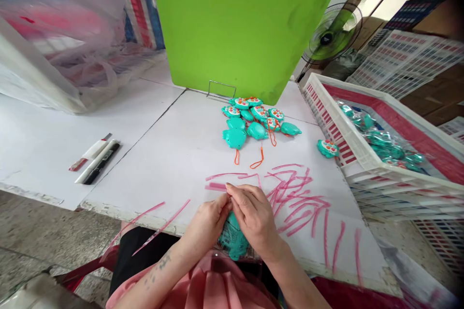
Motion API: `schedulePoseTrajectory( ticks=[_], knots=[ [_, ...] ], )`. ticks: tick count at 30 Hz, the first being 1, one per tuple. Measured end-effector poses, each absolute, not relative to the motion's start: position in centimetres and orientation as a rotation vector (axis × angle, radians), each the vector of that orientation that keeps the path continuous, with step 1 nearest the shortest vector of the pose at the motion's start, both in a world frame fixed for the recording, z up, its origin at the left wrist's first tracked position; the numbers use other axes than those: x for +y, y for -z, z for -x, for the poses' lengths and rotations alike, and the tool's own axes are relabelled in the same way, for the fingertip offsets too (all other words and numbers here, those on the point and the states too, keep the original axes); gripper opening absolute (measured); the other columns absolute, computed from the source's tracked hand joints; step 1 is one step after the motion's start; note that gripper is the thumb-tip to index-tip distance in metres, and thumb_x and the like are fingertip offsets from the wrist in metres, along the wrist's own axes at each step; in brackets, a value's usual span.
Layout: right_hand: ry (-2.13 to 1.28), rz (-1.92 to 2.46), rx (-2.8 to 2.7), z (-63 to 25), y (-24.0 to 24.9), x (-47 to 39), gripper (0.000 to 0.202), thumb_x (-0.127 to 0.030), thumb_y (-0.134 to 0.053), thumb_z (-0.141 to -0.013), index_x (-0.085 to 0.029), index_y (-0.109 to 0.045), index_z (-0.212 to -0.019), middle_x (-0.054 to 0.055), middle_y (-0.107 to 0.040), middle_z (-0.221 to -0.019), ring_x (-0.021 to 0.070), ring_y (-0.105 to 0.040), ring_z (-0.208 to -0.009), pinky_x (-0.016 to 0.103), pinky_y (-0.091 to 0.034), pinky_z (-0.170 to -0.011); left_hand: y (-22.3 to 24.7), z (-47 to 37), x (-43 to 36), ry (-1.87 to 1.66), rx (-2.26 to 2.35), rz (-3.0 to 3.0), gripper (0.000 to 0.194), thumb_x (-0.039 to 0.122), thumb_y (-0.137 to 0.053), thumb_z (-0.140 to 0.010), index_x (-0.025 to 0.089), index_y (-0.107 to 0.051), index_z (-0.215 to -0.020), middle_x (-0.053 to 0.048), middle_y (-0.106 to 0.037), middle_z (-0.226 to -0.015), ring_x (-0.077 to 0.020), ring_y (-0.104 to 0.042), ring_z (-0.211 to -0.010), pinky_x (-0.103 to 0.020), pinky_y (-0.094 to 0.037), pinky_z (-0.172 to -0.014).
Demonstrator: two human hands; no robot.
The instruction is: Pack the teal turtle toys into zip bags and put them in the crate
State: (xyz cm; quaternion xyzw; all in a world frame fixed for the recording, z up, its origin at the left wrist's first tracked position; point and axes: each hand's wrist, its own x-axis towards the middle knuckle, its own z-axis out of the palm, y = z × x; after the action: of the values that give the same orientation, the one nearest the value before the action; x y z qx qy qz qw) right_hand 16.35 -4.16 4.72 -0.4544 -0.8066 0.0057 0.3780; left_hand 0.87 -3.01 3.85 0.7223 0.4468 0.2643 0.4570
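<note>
A turquoise toy in a clear plastic bag [234,237] lies at the table's front edge, close to my body. My left hand [208,217] is closed, its fingertips pinching the top of this bag. Against it, my right hand [255,215] is closed too, thumb and fingers meeting at the same spot. A pink strip [216,186] shows just beyond my fingertips; whether it lies on the table or is pinched, I cannot tell. My fingers cover the bag's top edge. Further off sits a pile of turquoise turtle-like toys [235,138] with coloured buttons and orange cord loops.
Loose pink strips [293,198] litter the table on the right. One toy [328,148] sits beside a white crate [348,154] of bagged toys. Markers and a cutter [97,161] lie left. A green board [239,29] stands behind; a fan [331,34] is at back right.
</note>
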Motion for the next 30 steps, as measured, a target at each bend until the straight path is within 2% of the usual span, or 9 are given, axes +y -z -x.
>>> schedulePoseTrajectory(
  ticks=[4,7,11,14,16,19,24,27,30],
  knots=[
    [-0.028,1.188,-2.071,-16.4,-5.0,-3.9,0.058,-0.005,-0.049,-0.093,-0.027,-0.037,-0.146,0.006,-0.068,-0.097,0.0214,-0.059,-0.092,0.038,-0.054,-0.082,-3.3,-1.0,-3.1,-0.614,1.095,-1.902,0.028,0.029,-0.033,-0.099,0.016,-0.058,-0.098,-0.009,-0.069,-0.083,-0.0203,-0.066,-0.074,-0.029,-0.046,-0.067],
    [-0.162,1.24,-1.964,-16.4,-4.8,-3.7,0.047,-0.008,-0.047,-0.093,-0.027,-0.046,-0.136,0.004,-0.067,-0.093,0.0194,-0.06,-0.087,0.035,-0.054,-0.077,-3.2,-1.1,-3.2,-0.627,1.054,-1.877,0.029,0.03,-0.032,-0.1,0.018,-0.058,-0.105,-0.008,-0.07,-0.088,-0.0194,-0.067,-0.079,-0.028,-0.047,-0.07],
    [-0.348,1.302,-1.727,-16.6,-4.4,-3.5,0.033,-0.012,-0.048,-0.092,-0.023,-0.052,-0.122,0.004,-0.066,-0.094,0.0161,-0.061,-0.085,0.03,-0.053,-0.074,-3.6,-1.0,-3.1,-0.645,1.015,-1.757,0.03,0.032,-0.034,-0.1,0.025,-0.057,-0.119,-0.005,-0.072,-0.107,-0.0183,-0.068,-0.094,-0.028,-0.049,-0.081],
    [-0.479,1.41,-1.493,-18.3,-4.2,-3.2,0.022,-0.017,-0.05,-0.089,-0.021,-0.053,-0.111,0.004,-0.065,-0.092,0.0134,-0.059,-0.074,0.027,-0.05,-0.068,-3.4,-1.0,-2.9,-0.662,1.056,-1.645,0.031,0.036,-0.037,-0.099,0.025,-0.059,-0.116,-0.004,-0.074,-0.105,-0.019,-0.068,-0.097,-0.029,-0.049,-0.085],
    [-0.475,1.477,-1.354,-21.0,-3.9,-3.0,0.019,-0.022,-0.053,-0.087,-0.02,-0.053,-0.106,0.004,-0.065,-0.091,0.0138,-0.059,-0.074,0.028,-0.049,-0.068,-2.7,-0.9,-2.6,-0.688,1.075,-1.533,0.031,0.039,-0.039,-0.098,0.023,-0.06,-0.114,-0.005,-0.074,-0.103,-0.0193,-0.069,-0.096,-0.03,-0.05,-0.084],
    [-0.305,1.605,-1.175,-27.3,-2.8,-3.8,0.018,-0.028,-0.057,-0.082,-0.018,-0.057,-0.097,0.006,-0.064,-0.09,0.0175,-0.06,-0.08,0.031,-0.049,-0.073,-1.4,-0.7,-2.0,-0.727,1.075,-1.342,0.032,0.042,-0.043,-0.095,0.019,-0.06,-0.109,-0.007,-0.074,-0.101,-0.0198,-0.069,-0.09,-0.03,-0.052,-0.077],
    [-0.027,1.969,-0.967,-38.1,0.7,-8.7,0.024,-0.032,-0.056,-0.074,-0.016,-0.062,-0.091,0.008,-0.066,-0.084,0.0222,-0.061,-0.075,0.039,-0.048,-0.077,-0.5,-0.4,-1.6,-0.745,1.03,-1.198,0.033,0.045,-0.046,-0.094,0.017,-0.059,-0.105,-0.006,-0.073,-0.094,-0.0162,-0.066,-0.077,-0.026,-0.049,-0.065],
    [0.171,2.231,-1.257,-40.6,2.1,-11.4,0.029,-0.034,-0.048,-0.076,-0.015,-0.066,-0.088,0.013,-0.066,-0.082,0.0292,-0.06,-0.078,0.047,-0.047,-0.078,-0.8,-0.2,-1.6,-0.737,1.014,-1.187,0.035,0.047,-0.047,-0.093,0.017,-0.059,-0.108,-0.005,-0.072,-0.091,-0.0147,-0.064,-0.073,-0.024,-0.048,-0.062],
    [0.499,2.241,-1.51,-39.4,1.9,-11.7,0.036,-0.027,-0.044,-0.079,-0.011,-0.068,-0.101,0.019,-0.064,-0.1,0.0352,-0.058,-0.097,0.053,-0.045,-0.086,-0.9,-0.2,-1.6,-0.673,0.993,-1.179,0.041,0.05,-0.052,-0.09,0.017,-0.057,-0.113,-0.004,-0.071,-0.088,-0.0134,-0.061,-0.062,-0.023,-0.045,-0.052]
  ],
)
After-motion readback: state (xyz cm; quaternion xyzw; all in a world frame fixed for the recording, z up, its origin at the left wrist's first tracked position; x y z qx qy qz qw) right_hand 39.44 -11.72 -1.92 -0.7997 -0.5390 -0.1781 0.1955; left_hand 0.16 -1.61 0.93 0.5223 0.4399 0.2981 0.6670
